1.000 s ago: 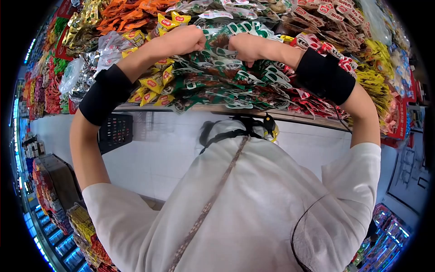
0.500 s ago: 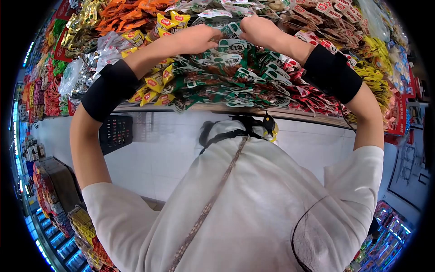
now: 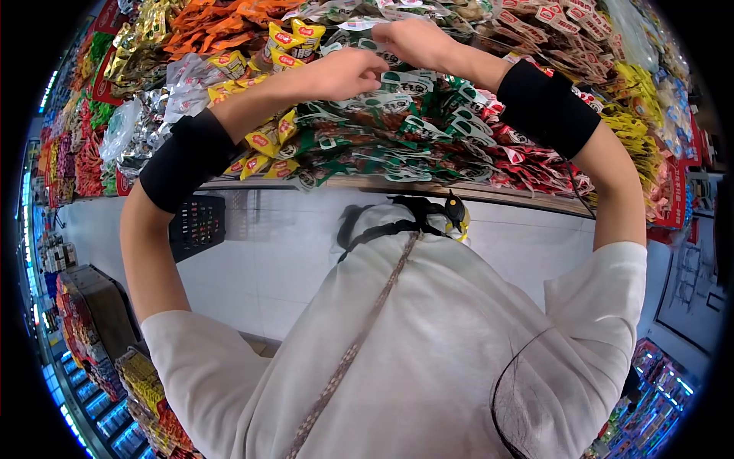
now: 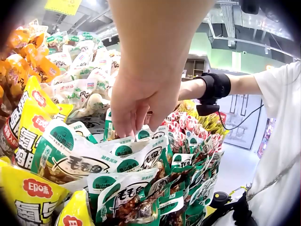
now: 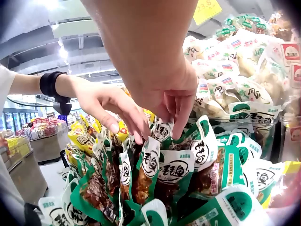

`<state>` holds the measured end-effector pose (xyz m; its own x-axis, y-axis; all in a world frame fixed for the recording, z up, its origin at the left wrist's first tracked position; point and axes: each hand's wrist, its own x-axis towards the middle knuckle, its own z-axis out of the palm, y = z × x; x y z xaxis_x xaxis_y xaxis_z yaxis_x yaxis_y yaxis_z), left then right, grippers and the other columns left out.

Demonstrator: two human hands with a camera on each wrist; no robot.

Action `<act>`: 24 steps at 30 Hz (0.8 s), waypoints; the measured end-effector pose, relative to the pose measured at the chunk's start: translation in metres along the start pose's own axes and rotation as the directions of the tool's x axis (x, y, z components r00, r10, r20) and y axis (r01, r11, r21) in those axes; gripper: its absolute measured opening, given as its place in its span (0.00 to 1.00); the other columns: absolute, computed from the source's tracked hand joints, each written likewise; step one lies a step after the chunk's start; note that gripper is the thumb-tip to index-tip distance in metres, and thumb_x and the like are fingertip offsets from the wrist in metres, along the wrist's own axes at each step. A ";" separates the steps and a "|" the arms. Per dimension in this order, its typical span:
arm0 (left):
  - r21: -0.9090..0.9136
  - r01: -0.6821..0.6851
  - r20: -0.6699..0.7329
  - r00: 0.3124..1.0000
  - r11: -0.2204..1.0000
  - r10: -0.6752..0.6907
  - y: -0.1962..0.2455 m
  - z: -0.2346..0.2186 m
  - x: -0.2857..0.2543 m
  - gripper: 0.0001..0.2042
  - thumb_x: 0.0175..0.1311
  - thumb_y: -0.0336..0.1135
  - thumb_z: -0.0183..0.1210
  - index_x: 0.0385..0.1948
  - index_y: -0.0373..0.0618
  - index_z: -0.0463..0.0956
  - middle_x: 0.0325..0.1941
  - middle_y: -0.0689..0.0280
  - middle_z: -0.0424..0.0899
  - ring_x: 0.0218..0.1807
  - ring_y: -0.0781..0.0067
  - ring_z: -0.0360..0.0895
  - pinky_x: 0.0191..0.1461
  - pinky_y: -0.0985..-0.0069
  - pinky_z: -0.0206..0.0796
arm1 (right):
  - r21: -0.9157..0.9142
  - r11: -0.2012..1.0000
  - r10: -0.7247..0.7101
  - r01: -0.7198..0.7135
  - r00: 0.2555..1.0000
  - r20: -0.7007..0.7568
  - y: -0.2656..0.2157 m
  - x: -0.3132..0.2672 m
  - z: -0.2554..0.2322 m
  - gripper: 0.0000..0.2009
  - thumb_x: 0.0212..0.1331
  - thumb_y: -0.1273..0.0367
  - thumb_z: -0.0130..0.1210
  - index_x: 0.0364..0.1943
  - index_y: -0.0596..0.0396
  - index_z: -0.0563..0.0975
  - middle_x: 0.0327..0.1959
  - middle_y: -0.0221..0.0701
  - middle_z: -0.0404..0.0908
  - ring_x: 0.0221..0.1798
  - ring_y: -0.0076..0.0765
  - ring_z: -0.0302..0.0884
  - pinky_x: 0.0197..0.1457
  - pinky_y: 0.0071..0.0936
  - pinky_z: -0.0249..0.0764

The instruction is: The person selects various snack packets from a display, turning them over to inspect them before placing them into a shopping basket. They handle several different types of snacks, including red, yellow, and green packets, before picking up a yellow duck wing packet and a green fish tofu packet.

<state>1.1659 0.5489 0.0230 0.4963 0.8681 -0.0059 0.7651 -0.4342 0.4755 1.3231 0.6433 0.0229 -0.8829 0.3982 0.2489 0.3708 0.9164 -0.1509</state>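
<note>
In the head view, the right hand (image 3: 413, 42) is farther from the near edge of the surface (image 3: 535, 205) than the left hand (image 3: 348, 75), and they are close together over the green-and-white packets (image 3: 401, 107). More of these packets fill the space between the hands and that near edge, so the left hand is the nearer one to them. Yellow packets (image 3: 264, 141) lie to the left.

In the left wrist view, the left hand hangs above the packets, fingers pointing down and loosely bent, tips close to the packet tops. I cannot see anything held in it. The packets below and in front stand tightly overlapped, several leaning.

In the right wrist view, the right hand points down with bent fingers, just at the top of a packet (image 5: 174, 169) that stands roughly upright, its long axis running downward from the fingers. Whether the fingers pinch its top, I cannot tell. The left hand is just beside, its thumb apart from its fingers. White-wrapped packs (image 5: 249, 89) are heaped behind, to the right.
</note>
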 end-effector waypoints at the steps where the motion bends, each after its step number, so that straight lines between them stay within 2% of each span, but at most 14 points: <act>1: 0.016 0.001 -0.003 1.000 1.000 -0.001 0.002 -0.001 -0.001 0.16 0.53 0.32 0.54 0.43 0.35 0.71 0.36 0.55 0.79 0.39 0.63 0.77 0.43 0.70 0.68 | -0.007 1.000 0.000 0.000 0.999 0.041 -0.002 0.004 0.001 0.07 0.50 0.68 0.51 0.33 0.52 0.71 0.28 0.39 0.77 0.35 0.49 0.75 0.36 0.41 0.69; 3: 0.036 0.025 0.019 0.999 0.999 -0.025 0.007 -0.003 -0.004 0.16 0.53 0.33 0.54 0.43 0.36 0.71 0.37 0.55 0.78 0.41 0.63 0.77 0.44 0.70 0.68 | -0.020 1.000 0.003 0.000 0.992 0.123 -0.006 0.014 0.004 0.07 0.49 0.68 0.51 0.33 0.52 0.72 0.28 0.39 0.77 0.35 0.49 0.75 0.35 0.41 0.69; 6: 0.054 0.081 0.084 0.993 0.995 -0.086 0.012 -0.007 -0.005 0.16 0.54 0.34 0.55 0.44 0.37 0.71 0.40 0.55 0.77 0.43 0.61 0.75 0.46 0.69 0.67 | 0.063 0.996 -0.077 0.066 0.978 0.196 -0.009 0.022 0.014 0.07 0.47 0.68 0.52 0.32 0.52 0.74 0.28 0.40 0.77 0.35 0.49 0.75 0.36 0.41 0.70; 9: 0.071 0.100 0.130 0.986 0.992 -0.109 0.010 -0.007 -0.006 0.17 0.56 0.35 0.55 0.46 0.38 0.70 0.43 0.55 0.76 0.45 0.57 0.74 0.49 0.69 0.65 | 0.117 0.986 -0.146 0.123 0.966 0.212 -0.011 0.026 0.016 0.08 0.45 0.70 0.53 0.32 0.53 0.75 0.28 0.40 0.77 0.35 0.48 0.75 0.37 0.40 0.70; 12: 0.088 0.092 0.160 0.982 0.992 -0.105 0.007 -0.005 -0.004 0.18 0.55 0.35 0.55 0.47 0.39 0.69 0.46 0.54 0.75 0.47 0.57 0.73 0.50 0.69 0.65 | 0.140 0.986 -0.127 0.092 0.957 0.262 -0.010 0.024 0.017 0.09 0.44 0.71 0.54 0.32 0.54 0.74 0.28 0.40 0.77 0.35 0.48 0.75 0.38 0.39 0.70; 15: 0.056 0.127 0.140 0.981 0.990 -0.133 0.013 -0.013 -0.005 0.17 0.56 0.34 0.53 0.48 0.39 0.69 0.50 0.55 0.73 0.51 0.56 0.71 0.53 0.68 0.63 | 0.076 0.997 -0.035 0.027 0.993 0.110 0.008 0.005 0.004 0.08 0.44 0.72 0.53 0.32 0.56 0.74 0.27 0.40 0.77 0.35 0.48 0.75 0.39 0.38 0.71; 16: 0.106 0.088 0.077 0.992 0.990 -0.097 0.010 -0.013 -0.005 0.17 0.57 0.34 0.53 0.48 0.39 0.69 0.50 0.55 0.73 0.51 0.56 0.70 0.54 0.68 0.62 | 0.081 0.994 -0.086 0.076 0.988 0.130 0.016 -0.002 -0.013 0.06 0.45 0.73 0.52 0.30 0.57 0.74 0.26 0.40 0.77 0.33 0.47 0.75 0.38 0.38 0.71; 17: 0.159 0.052 0.017 0.998 0.986 -0.055 0.004 -0.013 -0.004 0.17 0.57 0.33 0.52 0.48 0.39 0.69 0.51 0.56 0.72 0.52 0.56 0.69 0.54 0.68 0.62 | -0.018 0.999 0.031 -0.028 0.987 0.160 0.025 -0.009 -0.017 0.04 0.45 0.74 0.52 0.27 0.59 0.74 0.24 0.39 0.77 0.32 0.46 0.75 0.36 0.37 0.71; 18: 0.217 0.017 -0.041 0.999 0.976 -0.009 -0.002 -0.013 -0.001 0.16 0.57 0.33 0.52 0.48 0.39 0.69 0.51 0.56 0.72 0.53 0.56 0.69 0.55 0.67 0.62 | -0.086 0.991 0.121 -0.107 0.976 0.181 0.026 -0.021 -0.030 0.03 0.45 0.75 0.52 0.24 0.59 0.74 0.20 0.38 0.76 0.27 0.42 0.77 0.30 0.35 0.72; 19: 0.223 -0.038 -0.110 0.992 0.974 0.064 -0.006 -0.012 0.002 0.16 0.55 0.31 0.52 0.46 0.37 0.70 0.48 0.52 0.73 0.50 0.53 0.70 0.53 0.66 0.63 | -0.027 0.949 0.303 -0.314 0.889 0.343 0.029 -0.027 -0.039 0.03 0.47 0.74 0.52 0.24 0.59 0.75 0.18 0.36 0.75 0.22 0.36 0.77 0.24 0.32 0.72; 22: 0.309 0.007 -0.066 0.998 0.951 0.014 -0.007 -0.008 0.011 0.17 0.58 0.32 0.51 0.49 0.39 0.67 0.53 0.56 0.71 0.54 0.56 0.68 0.56 0.67 0.61 | 0.097 0.859 0.409 -0.503 0.788 0.460 0.040 -0.042 -0.035 0.04 0.49 0.72 0.53 0.26 0.58 0.76 0.17 0.35 0.74 0.19 0.32 0.76 0.21 0.29 0.71; 23: 0.282 0.040 -0.028 0.999 0.959 -0.033 -0.006 -0.007 0.014 0.16 0.58 0.32 0.51 0.48 0.39 0.67 0.52 0.56 0.71 0.53 0.55 0.68 0.55 0.67 0.62 | 0.083 0.853 0.427 -0.516 0.779 0.458 0.041 -0.044 -0.028 0.06 0.49 0.69 0.54 0.27 0.57 0.76 0.20 0.34 0.76 0.21 0.32 0.77 0.24 0.29 0.73; 24: 0.285 0.046 -0.016 0.999 0.958 -0.043 -0.006 -0.007 0.015 0.17 0.57 0.32 0.51 0.48 0.38 0.67 0.51 0.56 0.71 0.53 0.55 0.68 0.55 0.66 0.62 | 0.072 0.870 0.416 -0.488 0.805 0.423 0.039 -0.046 -0.026 0.08 0.48 0.67 0.54 0.27 0.57 0.77 0.23 0.36 0.77 0.26 0.36 0.77 0.30 0.31 0.73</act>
<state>1.1659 0.5659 0.0260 0.4560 0.8899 -0.0121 0.8722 -0.4442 0.2048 1.3852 0.6618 0.0306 -0.6783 0.6844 -0.2672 0.7323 0.6001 -0.3220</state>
